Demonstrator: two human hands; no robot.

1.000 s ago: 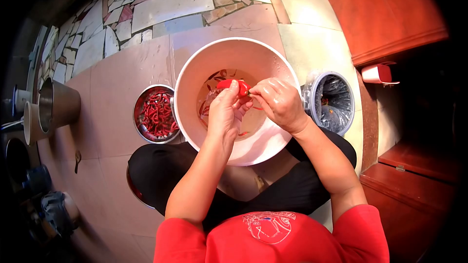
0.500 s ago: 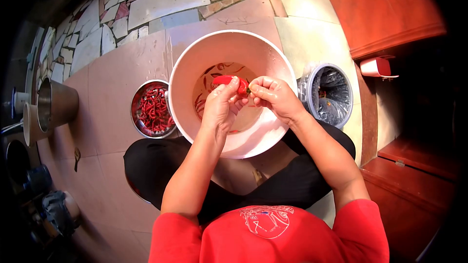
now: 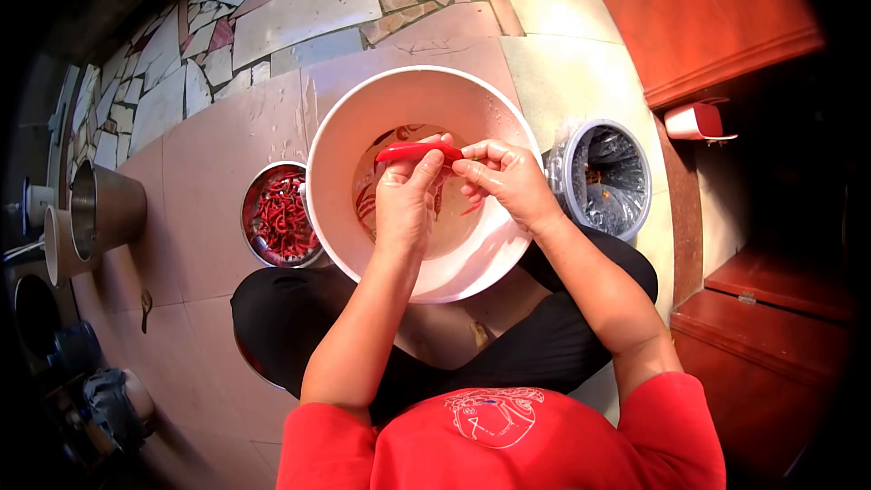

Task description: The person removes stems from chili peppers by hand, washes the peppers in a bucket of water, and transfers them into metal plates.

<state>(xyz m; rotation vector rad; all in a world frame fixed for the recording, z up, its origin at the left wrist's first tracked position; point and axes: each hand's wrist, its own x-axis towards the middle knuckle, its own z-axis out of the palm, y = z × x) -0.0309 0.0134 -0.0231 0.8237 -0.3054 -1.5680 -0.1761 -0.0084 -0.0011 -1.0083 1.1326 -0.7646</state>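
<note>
Over a large white bucket (image 3: 331,218), my left hand (image 3: 406,209) is closed around a red chili pepper (image 3: 406,152), whose long body points left past the thumb. My right hand (image 3: 510,183) pinches the pepper's right end, where the stem is mostly covered by the fingertips. Both hands meet above the water (image 3: 446,236) in the bucket, in which several red peppers float. To the left of the bucket a metal bowl (image 3: 254,245) is filled with thin red chili peppers (image 3: 283,218).
At the bucket's right stands a bin (image 3: 646,191) lined with a dark plastic bag, with small scraps inside. A metal pot (image 3: 122,200) and a white scoop (image 3: 62,236) are at the far left. Red wooden furniture (image 3: 726,27) borders the right side of the tiled floor.
The pepper has turned to lie more level, and more of its length shows left of my left thumb. My right fingers have shifted slightly left along its stem end.
</note>
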